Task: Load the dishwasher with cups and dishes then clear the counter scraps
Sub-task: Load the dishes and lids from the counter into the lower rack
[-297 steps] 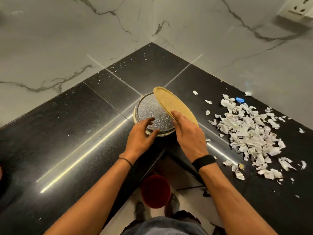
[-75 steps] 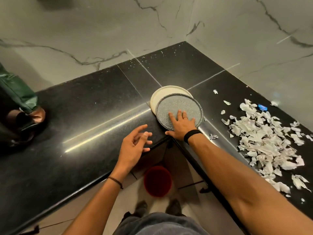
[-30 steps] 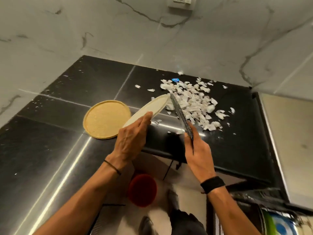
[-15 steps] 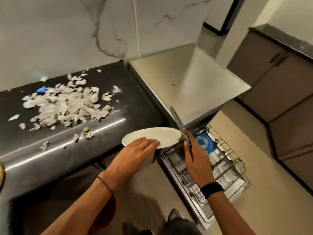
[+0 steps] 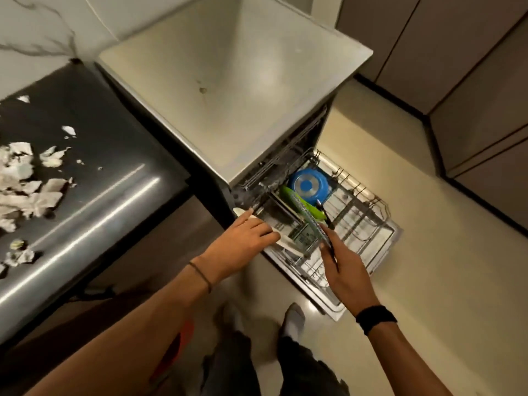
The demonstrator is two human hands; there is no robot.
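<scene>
My left hand holds a cream plate low over the near left part of the pulled-out dishwasher rack; most of the plate is hidden under the hand. My right hand grips a grey speckled plate by its edge, held on edge over the middle of the rack. A blue dish and a green dish stand at the back of the rack. White paper scraps lie on the black counter at the left.
The dishwasher's pale top juts out above the rack. Brown cabinets line the right side across a strip of beige floor. A red bin shows partly below the counter, behind my left arm.
I have turned from the counter to the dishwasher. Both hands came down with their plates, from counter height to the rack. The scraps have slid to the left edge of view.
</scene>
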